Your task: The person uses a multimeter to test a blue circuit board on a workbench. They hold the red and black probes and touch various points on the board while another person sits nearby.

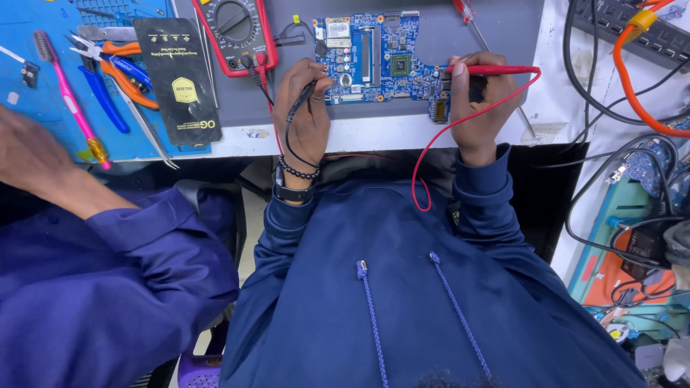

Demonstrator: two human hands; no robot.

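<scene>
the left hand (302, 108) is closed around a black probe (307, 93), its tip pointing down toward the left part of a blue circuit board (377, 57) that lies flat on the grey mat (496, 29) at the back of the bench (359, 133). the right hand (478, 93) is curled shut on a red probe (496, 70), held nearly level, with the tip at the board's right edge. a red lead (438, 144) loops from that probe down over the bench edge to the person's blue hooded top, and a black lead runs from the left hand. a red-cased multimeter (233, 29) sits just left of the board, near the left hand. further left, on a blue mat (43, 100), lie pliers with orange and blue handles (115, 72), a pink brush (68, 93), tweezers (147, 126) and a black flat packet (178, 75). another person's arm in a blue sleeve (108, 266) reaches in from the left, its hand (25, 147) near the blue mat.
</scene>
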